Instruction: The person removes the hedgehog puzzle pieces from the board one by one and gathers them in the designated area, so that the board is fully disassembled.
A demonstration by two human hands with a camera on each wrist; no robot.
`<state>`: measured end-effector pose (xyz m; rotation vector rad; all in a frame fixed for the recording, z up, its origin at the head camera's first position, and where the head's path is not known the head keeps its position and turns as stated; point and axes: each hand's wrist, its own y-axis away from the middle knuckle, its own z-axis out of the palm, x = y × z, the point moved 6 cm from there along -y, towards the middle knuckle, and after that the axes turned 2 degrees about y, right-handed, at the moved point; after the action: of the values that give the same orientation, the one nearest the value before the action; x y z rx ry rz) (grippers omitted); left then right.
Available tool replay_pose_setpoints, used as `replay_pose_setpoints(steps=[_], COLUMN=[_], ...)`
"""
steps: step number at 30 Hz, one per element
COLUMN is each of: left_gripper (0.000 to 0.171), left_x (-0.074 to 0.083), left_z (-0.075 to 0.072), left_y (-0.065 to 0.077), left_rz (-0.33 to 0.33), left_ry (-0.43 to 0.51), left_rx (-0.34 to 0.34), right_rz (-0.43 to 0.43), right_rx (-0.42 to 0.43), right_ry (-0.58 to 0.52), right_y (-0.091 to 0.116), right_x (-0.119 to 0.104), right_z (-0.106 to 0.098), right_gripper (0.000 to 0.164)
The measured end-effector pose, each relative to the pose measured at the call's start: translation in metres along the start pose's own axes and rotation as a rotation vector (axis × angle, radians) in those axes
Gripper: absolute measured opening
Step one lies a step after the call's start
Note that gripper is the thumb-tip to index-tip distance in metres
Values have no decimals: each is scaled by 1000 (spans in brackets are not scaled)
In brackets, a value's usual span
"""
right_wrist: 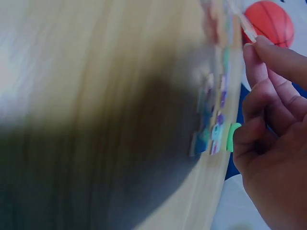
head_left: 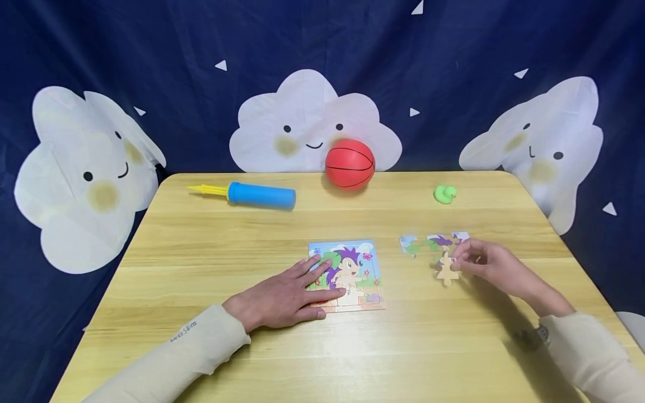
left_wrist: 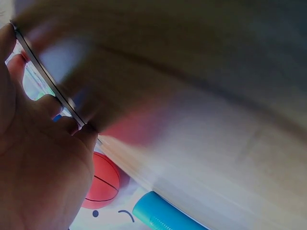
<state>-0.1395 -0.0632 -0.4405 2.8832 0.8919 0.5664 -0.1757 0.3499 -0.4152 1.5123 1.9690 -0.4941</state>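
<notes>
A square picture puzzle (head_left: 374, 285) with a purple-haired cartoon figure lies on the wooden table, its top edge away from me. My left hand (head_left: 284, 294) rests across its left side with fingers spread and fairly straight, covering part of the picture. To the right, my right hand (head_left: 496, 267) pinches a cream-coloured jigsaw piece (head_left: 446, 271) between thumb and fingertips. The right wrist view shows this piece (right_wrist: 248, 29) edge-on at the fingertips. Just beyond that hand lie several loose jigsaw pieces (head_left: 409, 245), partly overlapped by the held one in the head view.
Along the far side of the table (head_left: 242, 240) are a blue hand pump (head_left: 262, 195) with a yellow nozzle, a red ball (head_left: 350, 164) with black lines, and a green toy duck (head_left: 445, 194). A dark blue curtain (head_left: 191, 33) with white clouds hangs behind.
</notes>
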Motion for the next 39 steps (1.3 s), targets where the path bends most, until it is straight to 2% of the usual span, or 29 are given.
replay_pose_setpoints(steps=[5, 10, 24, 35, 39], left_gripper=[55, 55, 55, 55, 55], left_x=[-1, -1, -1, -1, -1], left_z=[0, 0, 0, 0, -1], left_y=[0, 0, 0, 1, 1], left_rz=[-4, -4, -3, -9, -10], left_ry=[7, 11, 12, 12, 17], left_rx=[-5, -5, -4, -9, -10], right_rz=[-81, -74, -95, -55, -58], right_rx=[39, 46, 84, 62, 89], right_ry=[152, 205, 226, 206, 214], right_y=[-2, -5, -7, -9, -8], right_x=[3, 9, 13, 14, 11], right_z=[3, 4, 7, 8, 6], right_gripper=[11, 13, 12, 8, 9])
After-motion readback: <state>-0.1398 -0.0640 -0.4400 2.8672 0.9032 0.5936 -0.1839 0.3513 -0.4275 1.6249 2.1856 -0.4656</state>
